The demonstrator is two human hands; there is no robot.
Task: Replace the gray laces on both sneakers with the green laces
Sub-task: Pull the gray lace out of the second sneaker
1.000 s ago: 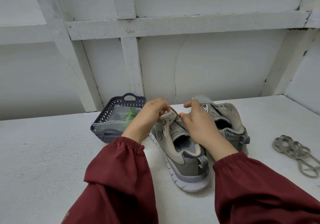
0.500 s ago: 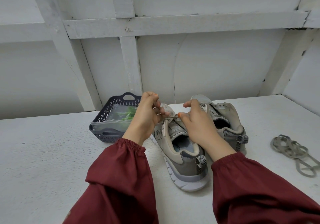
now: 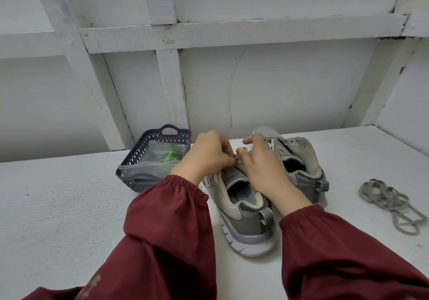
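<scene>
Two grey-beige sneakers stand side by side on the white table, heels toward me. Over the tongue of the left sneaker (image 3: 246, 216) my left hand (image 3: 209, 155) pinches a bit of gray lace (image 3: 234, 157). My right hand (image 3: 264, 167) rests on the same shoe's upper, its thumb tip meeting the lace and its fingers curled. The right sneaker (image 3: 301, 160) has no lace in its visible eyelets. A loose gray lace (image 3: 390, 201) lies coiled on the table at the right. Green laces (image 3: 170, 153) lie in a clear bag inside the dark basket (image 3: 137, 158) at the left.
A white wall with wooden beams (image 3: 209, 32) rises right behind the table (image 3: 58, 207). The basket stands close to my left forearm. Red sleeves cover both arms in the foreground.
My left hand, raised half a second ago, has come back down to the shoe's tongue. Both hands now meet closely over the lace. The shoes have not moved.
</scene>
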